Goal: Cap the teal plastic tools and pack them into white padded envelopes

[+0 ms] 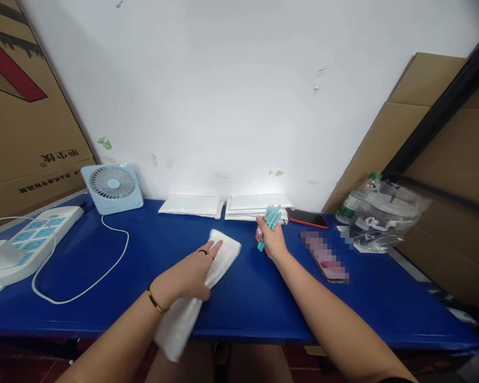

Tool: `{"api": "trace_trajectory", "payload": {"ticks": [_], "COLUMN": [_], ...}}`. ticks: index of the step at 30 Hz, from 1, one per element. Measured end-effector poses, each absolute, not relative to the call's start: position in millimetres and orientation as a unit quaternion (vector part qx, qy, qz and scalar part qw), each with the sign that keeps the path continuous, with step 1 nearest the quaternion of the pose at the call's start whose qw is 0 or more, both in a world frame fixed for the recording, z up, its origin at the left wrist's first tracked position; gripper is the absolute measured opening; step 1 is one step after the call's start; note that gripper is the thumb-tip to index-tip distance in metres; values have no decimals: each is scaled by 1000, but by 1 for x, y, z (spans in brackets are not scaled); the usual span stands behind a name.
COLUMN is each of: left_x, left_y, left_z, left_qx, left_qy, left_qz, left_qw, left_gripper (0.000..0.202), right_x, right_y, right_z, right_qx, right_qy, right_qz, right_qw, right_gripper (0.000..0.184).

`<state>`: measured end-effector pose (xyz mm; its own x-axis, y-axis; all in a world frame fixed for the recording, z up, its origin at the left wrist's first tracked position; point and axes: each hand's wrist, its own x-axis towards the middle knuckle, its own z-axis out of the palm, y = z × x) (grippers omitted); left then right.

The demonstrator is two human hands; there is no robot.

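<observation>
My left hand (195, 271) is closed round a long, flat white packet (223, 258), soft-looking and slightly blurred, whose lower end hangs past the table's front edge. A black-and-gold bracelet and rings are on that arm and hand. In my right hand (273, 238) is a bundle of thin teal sticks (273, 214), gripped in a fist above the table, their ends poking out at the top and bottom. Behind the hands, against the wall, lie two stacks of flat white packets, a left stack (190, 205) and a right stack (259, 202).
On the blue table (247, 303) a light-blue fan (112, 185) and a white power strip (35, 239) with a looping cable stand left. At right lie a red-edged phone (307, 217), another phone (327, 260), a bottle (349, 205) and a clear plastic bag (387, 213). Cardboard flanks both sides.
</observation>
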<state>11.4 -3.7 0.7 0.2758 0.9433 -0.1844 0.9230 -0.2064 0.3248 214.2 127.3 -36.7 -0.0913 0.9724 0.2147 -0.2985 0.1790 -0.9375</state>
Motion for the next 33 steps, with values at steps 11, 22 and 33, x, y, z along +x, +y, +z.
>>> {"api": "trace_trajectory", "payload": {"ticks": [11, 22, 33], "left_x": [14, 43, 66], "left_y": [14, 30, 31], "left_z": [-14, 2, -8], "left_qx": [758, 738, 737], "left_qy": [640, 574, 628], "left_qz": [73, 296, 248], "left_qw": [101, 194, -39], "left_gripper": [91, 44, 72], "right_x": [217, 211, 185], "right_y": [127, 115, 79], "right_z": [-26, -19, -11], "right_qx": [-333, -232, -237], "right_qy": [-327, -293, -293], "right_qz": [678, 739, 744], "right_qw": [568, 561, 551], "right_gripper": [37, 34, 27]}}
